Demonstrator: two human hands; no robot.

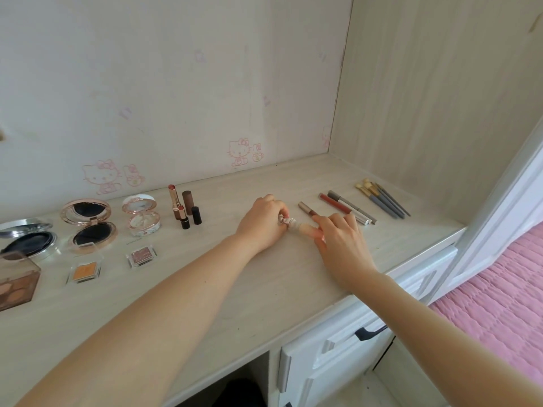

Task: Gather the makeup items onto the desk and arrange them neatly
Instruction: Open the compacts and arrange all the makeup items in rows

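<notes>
Bright soft daylight, faint shadows, wide-angle edge bend, slight blur overall

One wide-angle camera worn on the head looks from above the front edge of the pale wood-grain desk top, facing forward and down toward the cream back panel with pink cat drawings. It is turned a little rightward: the desk top's far right corner, against the pale side panel, sits right of centre, and the left end is cut off. It is close: both forearms fill the lower frame. The left hand and right hand hold a small pale-pink tube with a patterned cap just below mid-frame. Beyond the front edge appear a white drawer front and pink quilted bedding.
</notes>
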